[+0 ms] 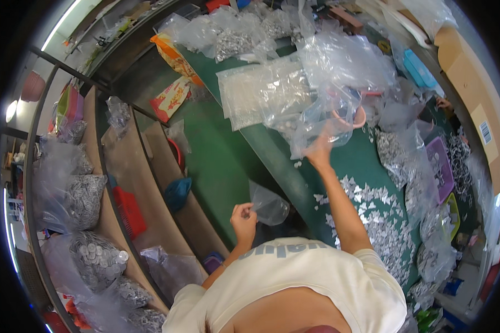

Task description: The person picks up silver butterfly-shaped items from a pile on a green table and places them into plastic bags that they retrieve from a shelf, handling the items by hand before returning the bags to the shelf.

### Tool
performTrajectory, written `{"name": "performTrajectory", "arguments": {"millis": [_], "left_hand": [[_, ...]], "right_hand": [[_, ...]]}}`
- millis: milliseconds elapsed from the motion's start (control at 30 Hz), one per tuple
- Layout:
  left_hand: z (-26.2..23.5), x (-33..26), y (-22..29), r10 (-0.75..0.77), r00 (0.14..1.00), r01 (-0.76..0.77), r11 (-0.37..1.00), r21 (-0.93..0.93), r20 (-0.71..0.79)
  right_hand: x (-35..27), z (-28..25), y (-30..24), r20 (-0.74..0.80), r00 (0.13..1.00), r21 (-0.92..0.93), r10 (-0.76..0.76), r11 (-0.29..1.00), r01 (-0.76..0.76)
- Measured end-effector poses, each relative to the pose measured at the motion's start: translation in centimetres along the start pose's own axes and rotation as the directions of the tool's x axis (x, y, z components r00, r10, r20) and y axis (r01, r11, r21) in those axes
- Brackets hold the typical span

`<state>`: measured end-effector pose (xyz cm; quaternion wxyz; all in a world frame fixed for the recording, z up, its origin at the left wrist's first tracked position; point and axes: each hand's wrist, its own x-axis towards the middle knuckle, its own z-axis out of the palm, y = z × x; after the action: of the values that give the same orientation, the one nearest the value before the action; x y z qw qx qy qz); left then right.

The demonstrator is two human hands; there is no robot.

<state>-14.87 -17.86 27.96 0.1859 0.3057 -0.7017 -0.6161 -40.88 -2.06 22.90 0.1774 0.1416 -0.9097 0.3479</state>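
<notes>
My left hand point(243, 220) is closed, its fingers pinched on a clear plastic bag point(270, 206) that hangs over the gap beside the table. The right arm stretches forward across the green table. At its end, my right hand point(320, 149) grips another clear plastic bag point(320, 121), which partly veils the fingers. Just beyond that hand is a pink plastic basket point(359, 117), seen partly through the film. Many small silvery-white, star-like pieces point(375, 219) lie scattered on the table beside my right forearm.
Flat clear bags point(266, 91) are stacked on the table's far part. Filled bags point(391, 155), a purple basket point(440, 169) and a cardboard box point(475, 105) line the right side. At left, shelves hold bags of metal parts point(86, 202) and a red basket point(129, 211).
</notes>
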Motion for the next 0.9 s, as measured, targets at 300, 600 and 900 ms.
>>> {"name": "performTrajectory", "arguments": {"millis": [300, 600, 900], "left_hand": [[-2.0, -2.1, -2.6, -0.083, 0.987, 0.087, 0.996, 0.019, -0.137], [-1.3, -0.3, -0.8, -0.057, 0.997, 0.057, 0.998, -0.016, -0.058], [3.5, 5.2, 2.0, 0.112, 0.984, -0.095, 0.988, -0.126, 0.139]], "right_hand": [[8.8, 10.2, -1.9, 0.143, 0.926, 0.126, 0.348, 0.922, -0.366], [9.4, -5.8, -7.2, -0.021, 0.868, 0.83, 0.495, 0.493, -0.261], [1.9, -17.9, -3.5, -0.098, 0.926, 0.777, 0.365, 0.609, -0.158]]}}
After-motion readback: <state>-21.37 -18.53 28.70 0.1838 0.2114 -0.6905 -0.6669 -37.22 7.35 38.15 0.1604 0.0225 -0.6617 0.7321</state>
